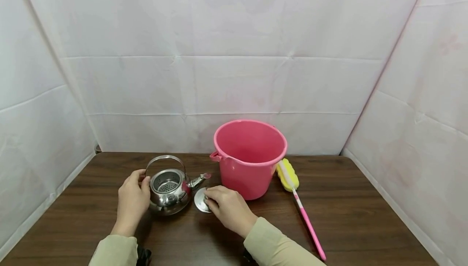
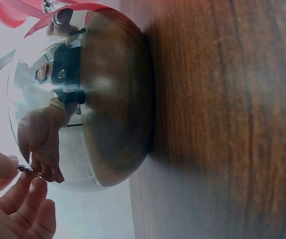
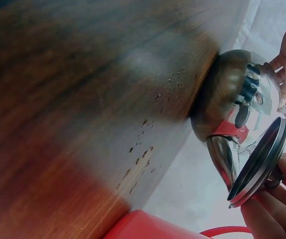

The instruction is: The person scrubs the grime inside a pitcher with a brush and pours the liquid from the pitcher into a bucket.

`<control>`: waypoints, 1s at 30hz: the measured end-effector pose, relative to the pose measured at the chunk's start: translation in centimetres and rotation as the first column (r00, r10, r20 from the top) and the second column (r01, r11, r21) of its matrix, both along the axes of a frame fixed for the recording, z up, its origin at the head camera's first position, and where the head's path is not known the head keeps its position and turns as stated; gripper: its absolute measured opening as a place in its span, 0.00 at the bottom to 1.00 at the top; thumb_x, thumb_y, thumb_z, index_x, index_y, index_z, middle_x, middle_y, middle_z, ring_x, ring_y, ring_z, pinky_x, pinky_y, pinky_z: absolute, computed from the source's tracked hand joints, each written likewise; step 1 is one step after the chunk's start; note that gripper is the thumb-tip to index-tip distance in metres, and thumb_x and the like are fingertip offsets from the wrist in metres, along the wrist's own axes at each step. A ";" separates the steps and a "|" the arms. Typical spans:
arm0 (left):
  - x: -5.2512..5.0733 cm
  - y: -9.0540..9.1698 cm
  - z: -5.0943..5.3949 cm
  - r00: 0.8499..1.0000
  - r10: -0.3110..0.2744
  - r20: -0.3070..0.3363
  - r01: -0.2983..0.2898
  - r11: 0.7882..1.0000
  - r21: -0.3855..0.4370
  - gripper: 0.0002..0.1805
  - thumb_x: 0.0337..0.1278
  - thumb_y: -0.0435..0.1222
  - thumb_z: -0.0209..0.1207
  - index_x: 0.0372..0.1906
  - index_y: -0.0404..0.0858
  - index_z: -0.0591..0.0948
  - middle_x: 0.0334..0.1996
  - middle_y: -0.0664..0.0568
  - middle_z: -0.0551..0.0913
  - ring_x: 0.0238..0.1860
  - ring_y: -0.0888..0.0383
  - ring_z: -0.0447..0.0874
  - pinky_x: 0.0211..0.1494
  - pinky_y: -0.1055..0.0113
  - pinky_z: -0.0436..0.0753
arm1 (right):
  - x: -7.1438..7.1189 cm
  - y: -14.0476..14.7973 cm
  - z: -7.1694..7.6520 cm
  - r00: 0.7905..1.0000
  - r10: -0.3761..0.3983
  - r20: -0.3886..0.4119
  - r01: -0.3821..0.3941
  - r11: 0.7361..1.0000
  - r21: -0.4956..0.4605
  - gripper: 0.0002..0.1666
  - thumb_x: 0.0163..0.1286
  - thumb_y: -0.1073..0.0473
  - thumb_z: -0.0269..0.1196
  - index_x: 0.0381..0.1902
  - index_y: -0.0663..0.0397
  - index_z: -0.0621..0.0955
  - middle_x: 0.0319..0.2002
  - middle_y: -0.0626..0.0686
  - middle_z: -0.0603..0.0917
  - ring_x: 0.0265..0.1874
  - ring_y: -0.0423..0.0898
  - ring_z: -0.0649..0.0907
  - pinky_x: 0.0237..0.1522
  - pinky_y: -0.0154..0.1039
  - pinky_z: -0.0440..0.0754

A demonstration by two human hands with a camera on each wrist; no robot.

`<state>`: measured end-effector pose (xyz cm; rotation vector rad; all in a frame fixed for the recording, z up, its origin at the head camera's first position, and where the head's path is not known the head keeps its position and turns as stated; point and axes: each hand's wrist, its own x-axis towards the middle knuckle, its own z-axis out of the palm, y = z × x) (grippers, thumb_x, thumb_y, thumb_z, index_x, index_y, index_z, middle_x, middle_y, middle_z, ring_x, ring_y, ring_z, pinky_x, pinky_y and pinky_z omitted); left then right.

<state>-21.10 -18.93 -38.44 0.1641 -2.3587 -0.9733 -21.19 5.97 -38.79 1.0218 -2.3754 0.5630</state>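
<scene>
At lower left of the frame, my left hand (image 1: 133, 197) pinches the steel kettle (image 1: 170, 206) at the foot of its handle (image 1: 166, 156); at lower centre, my right hand (image 1: 230, 208) grips the tilted lid (image 1: 200, 201) by its knob (image 3: 273, 178), near the pink bucket (image 1: 243, 180) just right of centre.

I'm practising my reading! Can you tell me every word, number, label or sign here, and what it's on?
There are none I can read.
Kettle: a small yellowish mark shows in the dark reflection on its shiny side, too small and blurred to tell if it is writing.
Lid, bucket and brush: I see no writing.
</scene>
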 end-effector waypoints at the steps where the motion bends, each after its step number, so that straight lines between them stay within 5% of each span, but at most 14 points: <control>1: 0.0 0.0 0.0 1.000 0.000 0.000 0.000 1.000 0.000 0.15 0.66 0.30 0.51 0.53 0.26 0.74 0.43 0.29 0.79 0.43 0.37 0.80 0.45 0.45 0.78 | 0.0 0.1 0.0 1.000 0.001 0.006 -0.001 1.000 0.000 0.13 0.61 0.60 0.66 0.44 0.53 0.85 0.43 0.50 0.86 0.43 0.41 0.85 0.45 0.35 0.82; 30: 0.2 0.0 0.1 1.000 0.000 -0.005 0.000 1.000 0.002 0.15 0.66 0.30 0.51 0.53 0.26 0.74 0.42 0.30 0.79 0.42 0.38 0.80 0.43 0.45 0.78 | -0.1 2.3 -0.2 0.998 -0.057 0.041 0.054 0.997 0.058 0.10 0.60 0.60 0.66 0.41 0.53 0.86 0.38 0.47 0.87 0.38 0.39 0.85 0.41 0.35 0.82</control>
